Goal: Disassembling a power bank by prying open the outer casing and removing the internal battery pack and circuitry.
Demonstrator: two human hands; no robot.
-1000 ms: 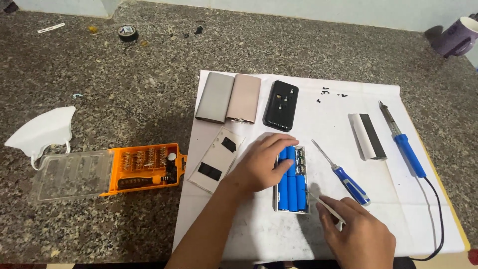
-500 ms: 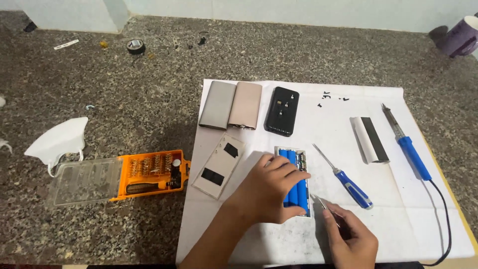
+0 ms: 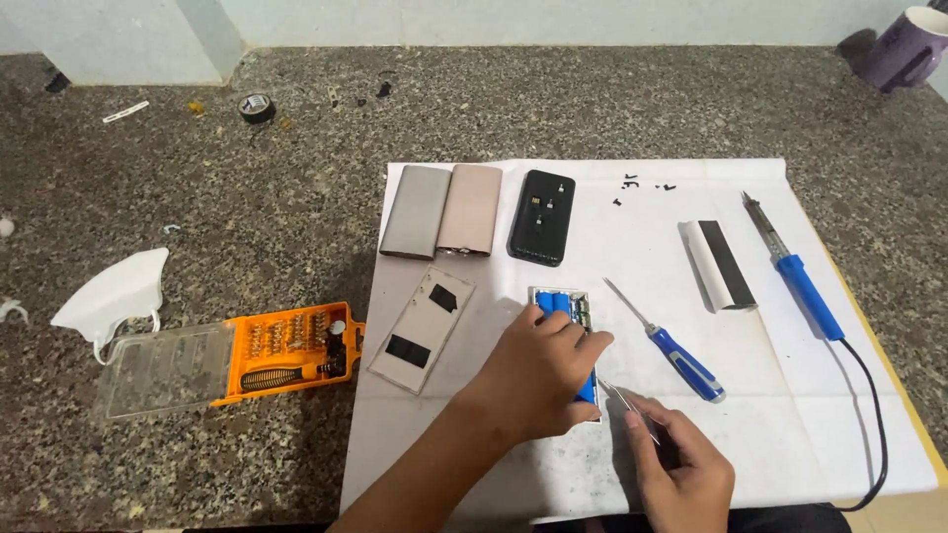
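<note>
White paper sheet (image 3: 592, 474) covers the right half of a speckled granite counter (image 3: 247, 178); most items lie on it.

Labels/packs: far-left on the sheet, a grey power bank (image 3: 416, 211) and a pinkish one (image 3: 471, 209) lie side by side, touching. Just right of them a black one (image 3: 542, 217) w/ small pale marks on top. Nearer, a pale flat cover plate (image 3: 421, 330) lies tilted, w/ two black rectangular patches on it. Right side: a white and black open shell (image 3: 718, 265).

Containers: orange bit-set case (image 3: 286, 351) sits off the sheet to the left, clear lid (image 3: 166, 369) flung open, rows of small bits + a coiled flex shaft inside. Purple mug (image 3: 901, 49) at far-right corner; contents not visible. Small tape roll (image 3: 257, 107) far left.

Opened battery pack (image 3: 565, 306) w/ blue cells lies mid-sheet, near edge half hidden by the left hand (image 3: 538, 370), which rests flat on it, fingers curled loosely over the cells, pressing it down. Right hand (image 3: 681, 474) sits just near-right of the pack, fingers pinched narrow round thin metal tweezers (image 3: 624, 403), tips pointing toward the pack's near corner.

Blue-handled screwdriver (image 3: 667, 343) lies just right of the pack; blue soldering iron (image 3: 798, 278) further right, its black cord trailing near.
</note>
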